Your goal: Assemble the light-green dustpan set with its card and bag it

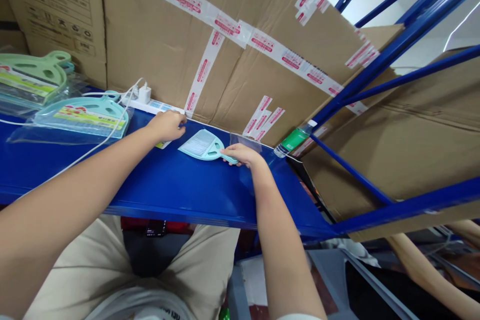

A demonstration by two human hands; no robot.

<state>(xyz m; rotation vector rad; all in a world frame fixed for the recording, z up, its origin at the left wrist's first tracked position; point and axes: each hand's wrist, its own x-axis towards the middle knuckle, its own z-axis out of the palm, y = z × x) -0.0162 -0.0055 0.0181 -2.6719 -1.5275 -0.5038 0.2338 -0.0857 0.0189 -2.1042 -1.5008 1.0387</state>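
Observation:
My right hand (243, 154) is closed around the handle of a small light-blue dustpan with its brush (202, 145), the bristles facing up and the pan's wide edge pointing left. My left hand (169, 126) is to the left of it, low over the blue shelf, fingers curled downward. A yellow-green and white card (164, 144) peeks out beneath that hand. Whether the fingers grip the card cannot be made out. Clear plastic film (245, 142) lies behind my right hand.
Bagged dustpan sets, one light blue (84, 116) and one green (33, 77), lie at left. A power strip (155, 106) with a white charger (144, 94) runs along the cardboard (157, 35). A green-labelled bottle (295, 139) leans by the blue frame (352, 167). Another person's arm (423, 270) shows at right.

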